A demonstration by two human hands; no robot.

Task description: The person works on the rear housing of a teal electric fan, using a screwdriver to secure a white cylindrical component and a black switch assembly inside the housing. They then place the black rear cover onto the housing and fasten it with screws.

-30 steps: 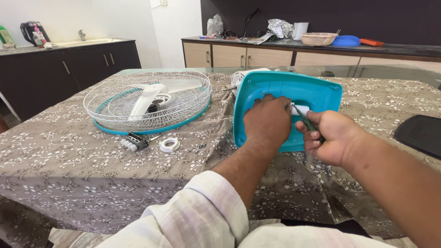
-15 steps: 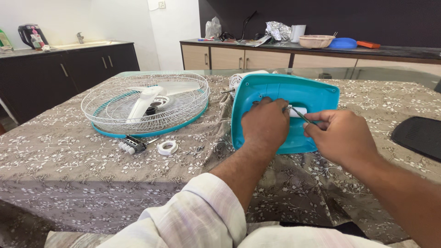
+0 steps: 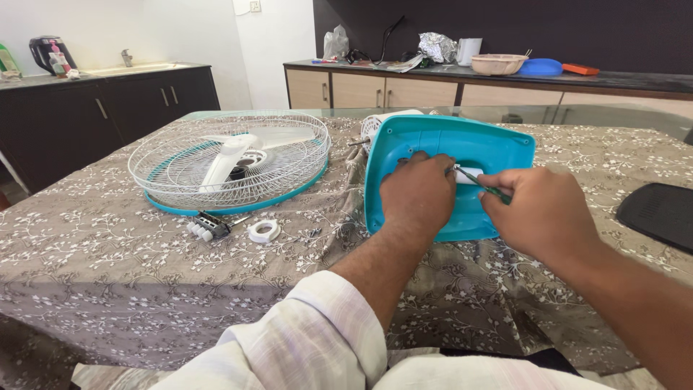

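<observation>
The step in hand appeared to be work on the underside of the teal plastic fan base (image 3: 462,148), which stood tilted on its edge near the middle of the table on the grey floral tablecloth (image 3: 108,289). The left hand (image 3: 419,191) lay flat against the hollow of the base with fingers spread, steadying it rather than gripping it. The right hand (image 3: 538,209) was clenched around a slim green-handled screwdriver (image 3: 482,186), whose tip met a small white fitting (image 3: 468,175) inside the base. The next move probably called for keeping the tool in line with the fitting while the left hand held the base against turning or tipping. To the left, well apart from the hands, lay the white wire fan guard with a teal rim (image 3: 231,162), holding the white blade; just in front of it were a white plastic ring (image 3: 263,231) and a small black-and-white part (image 3: 209,226). A flat black panel (image 3: 660,213) lay near the right table edge. Open cloth remained between the base and the near edge, giving room for both forearms; the right elbow had less room because of the panel.
</observation>
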